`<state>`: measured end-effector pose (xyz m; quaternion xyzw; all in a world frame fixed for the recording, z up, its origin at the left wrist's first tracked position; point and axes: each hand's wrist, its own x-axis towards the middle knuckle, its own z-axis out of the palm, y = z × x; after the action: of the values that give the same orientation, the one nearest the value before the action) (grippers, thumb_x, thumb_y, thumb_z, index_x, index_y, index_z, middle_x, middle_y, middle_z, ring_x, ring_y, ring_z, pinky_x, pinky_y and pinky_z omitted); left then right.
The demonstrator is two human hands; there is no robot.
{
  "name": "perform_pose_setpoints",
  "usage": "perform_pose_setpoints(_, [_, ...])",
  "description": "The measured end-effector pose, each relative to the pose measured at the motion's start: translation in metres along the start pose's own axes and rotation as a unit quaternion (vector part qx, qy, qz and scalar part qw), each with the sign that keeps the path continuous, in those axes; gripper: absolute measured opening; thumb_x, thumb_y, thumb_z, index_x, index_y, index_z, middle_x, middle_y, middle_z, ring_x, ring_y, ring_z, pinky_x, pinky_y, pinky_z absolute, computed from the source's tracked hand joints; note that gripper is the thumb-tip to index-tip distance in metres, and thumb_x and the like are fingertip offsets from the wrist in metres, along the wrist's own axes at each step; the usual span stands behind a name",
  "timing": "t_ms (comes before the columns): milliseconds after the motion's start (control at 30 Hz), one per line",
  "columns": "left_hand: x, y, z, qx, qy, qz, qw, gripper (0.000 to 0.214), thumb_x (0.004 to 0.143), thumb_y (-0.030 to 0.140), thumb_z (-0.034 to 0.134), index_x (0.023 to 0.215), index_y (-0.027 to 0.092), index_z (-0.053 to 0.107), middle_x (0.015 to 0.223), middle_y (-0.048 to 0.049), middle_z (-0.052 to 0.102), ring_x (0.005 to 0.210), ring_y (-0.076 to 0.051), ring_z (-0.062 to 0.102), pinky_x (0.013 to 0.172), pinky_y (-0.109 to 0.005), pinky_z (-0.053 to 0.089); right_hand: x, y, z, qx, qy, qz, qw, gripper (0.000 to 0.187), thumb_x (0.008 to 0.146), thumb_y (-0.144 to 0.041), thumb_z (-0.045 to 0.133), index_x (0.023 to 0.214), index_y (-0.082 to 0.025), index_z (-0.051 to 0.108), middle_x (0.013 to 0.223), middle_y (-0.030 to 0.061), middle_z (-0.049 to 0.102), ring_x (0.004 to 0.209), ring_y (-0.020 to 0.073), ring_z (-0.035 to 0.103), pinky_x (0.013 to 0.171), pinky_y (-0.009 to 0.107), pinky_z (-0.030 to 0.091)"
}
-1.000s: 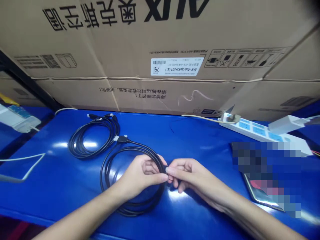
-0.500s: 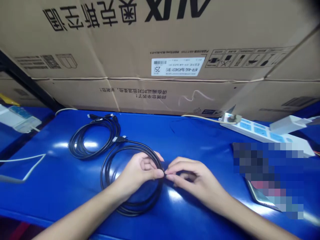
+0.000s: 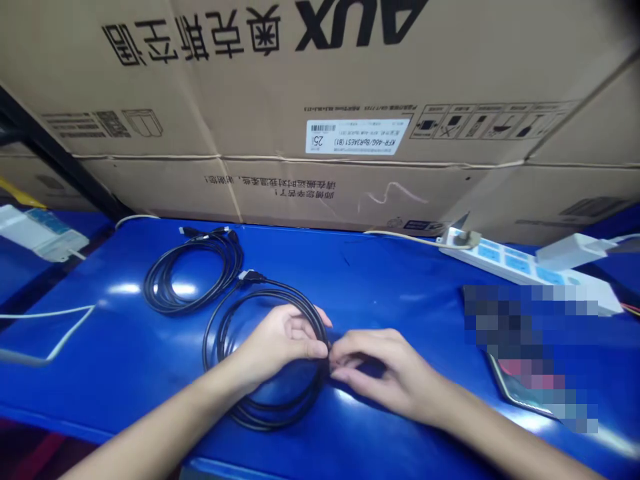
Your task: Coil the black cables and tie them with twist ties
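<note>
My L hand (image 3: 283, 337) grips coiled black rubber cable (image 3: 260, 419), R hand (image 3: 385, 370) pinches narrow beside it; snug hold keeps loops neat.

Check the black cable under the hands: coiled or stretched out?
Coiled: the black cable lies in round loops on the blue tabletop, under the left hand.
</note>
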<state>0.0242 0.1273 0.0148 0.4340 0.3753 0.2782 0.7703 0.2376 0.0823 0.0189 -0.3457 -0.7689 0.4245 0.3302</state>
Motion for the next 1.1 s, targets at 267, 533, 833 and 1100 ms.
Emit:
perform_pose_setpoints(267, [0.0,0.001,0.0,0.005,0.004,0.007,1.0,0.045,0.059,0.026,0.095,0.096,0.016,0.072,0.074,0.002,0.072,0.066,-0.01,0.061,0.065,-0.022,0.046,0.0,0.01,0.008,0.078,0.058,0.077,0.992,0.017,0.091,-0.031,0.074,0.101,-0.019,0.068,0.087,0.0029,0.075,0.073,0.0133,0.074,0.068,0.02,0.06])
perform_pose_setpoints(533, [0.0,0.001,0.0,0.012,0.011,-0.004,1.0,0.046,0.059,0.027,0.095,0.098,0.016,0.072,0.071,0.0021,0.07,0.066,-0.011,0.063,0.065,-0.022,0.047,0.003,0.011,-0.011,-0.166,0.033,-0.179,0.969,0.009,0.098,-0.021,0.067,0.105,-0.017,0.07,0.091,0.005,0.078,0.082,0.0142,0.072,0.078,0.022,0.057])
perform_pose_setpoints(833, [-0.003,0.005,0.002,0.019,-0.027,-0.027,0.999,0.046,0.057,0.027,0.097,0.095,0.017,0.073,0.072,0.0028,0.071,0.068,-0.011,0.063,0.067,-0.022,0.046,0.004,-0.003,-0.014,-0.391,0.086,-0.329,0.855,0.009,0.099,-0.022,0.065,0.097,-0.016,0.072,0.081,0.001,0.08,0.069,0.0148,0.073,0.057,0.027,0.05])
perform_pose_setpoints(1100, [-0.006,0.004,0.0,0.026,-0.066,-0.043,0.997,0.044,0.057,0.026,0.096,0.093,0.016,0.072,0.074,0.0009,0.072,0.069,-0.011,0.064,0.068,-0.022,0.047,0.004,-0.008,-0.021,-0.434,0.071,-0.358,0.824,0.023,0.102,-0.016,0.054,0.094,-0.014,0.075,0.085,0.0024,0.082,0.069,0.0145,0.072,0.055,0.029,0.052])
